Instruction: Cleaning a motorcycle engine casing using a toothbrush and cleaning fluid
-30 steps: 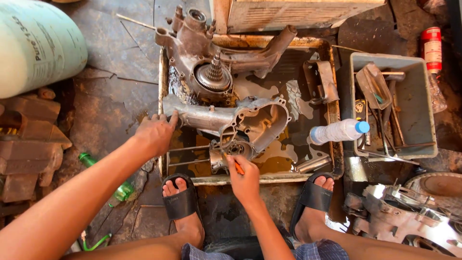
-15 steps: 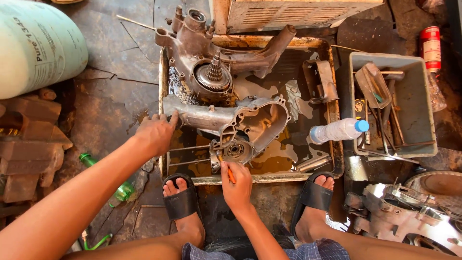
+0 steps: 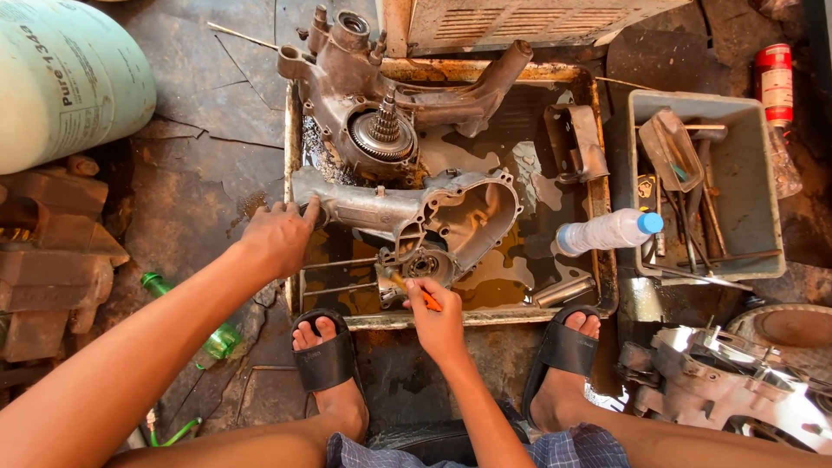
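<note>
The left arm stretches forward from the lower left, its left hand (image 3: 277, 238) lying palm-down with knuckles up and fingers curled over something, while the right forearm rises from the bottom centre and the right hand (image 3: 438, 319) is closed in a pinching grip, wrist bent slightly.

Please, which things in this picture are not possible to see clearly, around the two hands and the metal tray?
- Tip of the orange-handled tool, head view: hidden by the right hand and the engine casing.
- Left hand fingertips: curled over the casing's end, grip unclear.
- Tray bottom: covered by dirty liquid.
- Tools in the grey bin: overlapping, too small to tell apart.
- Pale cylinder: cut off by the left edge.
</note>
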